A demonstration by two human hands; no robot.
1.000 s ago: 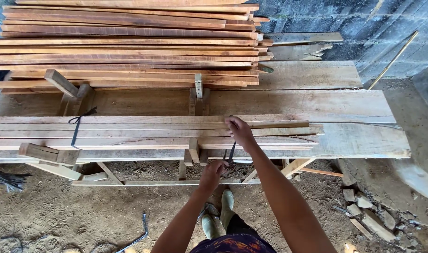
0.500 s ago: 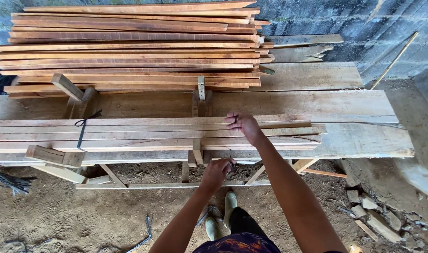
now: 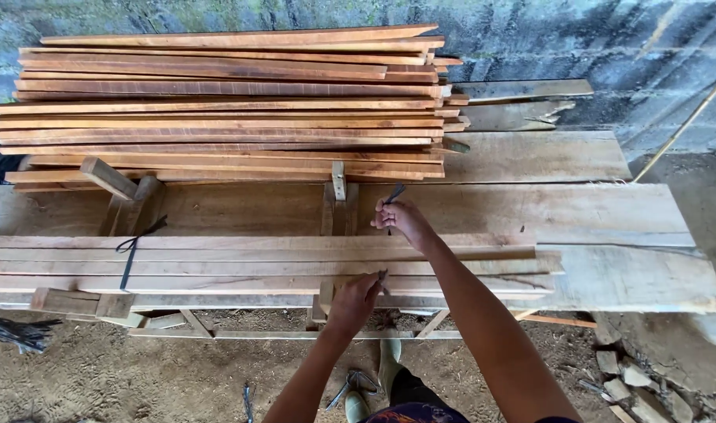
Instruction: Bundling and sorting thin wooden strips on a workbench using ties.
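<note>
Dark strap (image 3: 392,193) pinched in right hand (image 3: 401,218) above bundled pale wooden slats (image 3: 256,262); left hand (image 3: 356,300) grips strap's other end at near edge.

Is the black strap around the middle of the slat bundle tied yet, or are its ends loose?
Loose. The right hand holds one dark strap end up over the slat bundle; the left hand pinches the other at the near edge.

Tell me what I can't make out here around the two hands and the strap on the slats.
- Head view: left hand covers what its grip holds; only a dark tip shows.
- Dark strap end above the right hand: too small to judge its material.
- Strap under the bundled slats: hidden by the wood.
- Stack of slats: its depth is unreadable from above.
</note>
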